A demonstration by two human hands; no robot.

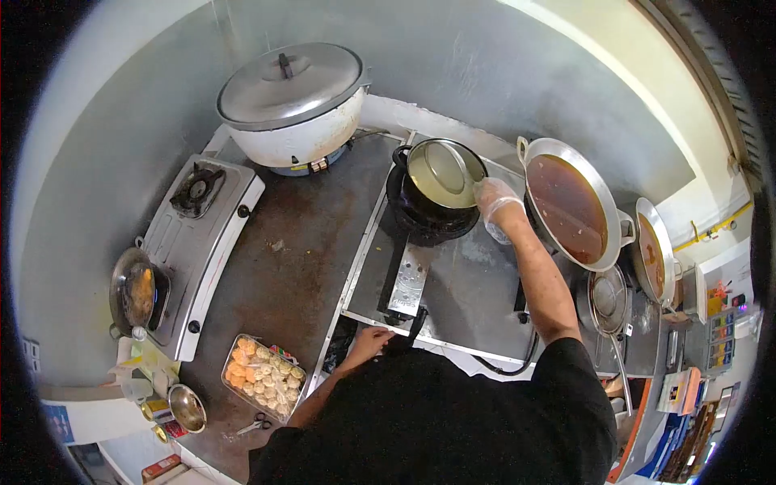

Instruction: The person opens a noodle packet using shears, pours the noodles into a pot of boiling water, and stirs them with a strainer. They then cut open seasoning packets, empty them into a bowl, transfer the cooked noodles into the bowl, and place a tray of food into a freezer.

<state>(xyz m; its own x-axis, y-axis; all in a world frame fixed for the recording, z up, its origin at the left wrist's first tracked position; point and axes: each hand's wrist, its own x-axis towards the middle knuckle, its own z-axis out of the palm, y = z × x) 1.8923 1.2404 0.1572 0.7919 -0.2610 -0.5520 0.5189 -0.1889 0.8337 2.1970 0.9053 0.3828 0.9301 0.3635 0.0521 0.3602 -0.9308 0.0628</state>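
My right hand (495,202), in a clear plastic glove, is at the right rim of a dark pot (432,217). Its fingers are closed on the edge or handle of a round, pale sieve-like utensil (443,168) lying over the pot's mouth; the glove hides the exact grip. Under the pot is a single burner with a metal front panel (409,279). My bare left hand (370,343) is low, at the burner's front end beside a black hose (418,323). Its fingers are curled together, and what they hold, if anything, is hidden.
A large lidded cooker (295,129) stands at the back. On the left are a white gas stove (202,250), a small pan (129,283) and a tray of round food pieces (263,376). Wide pans of brown liquid (566,206) and a strainer (608,299) are on the right.
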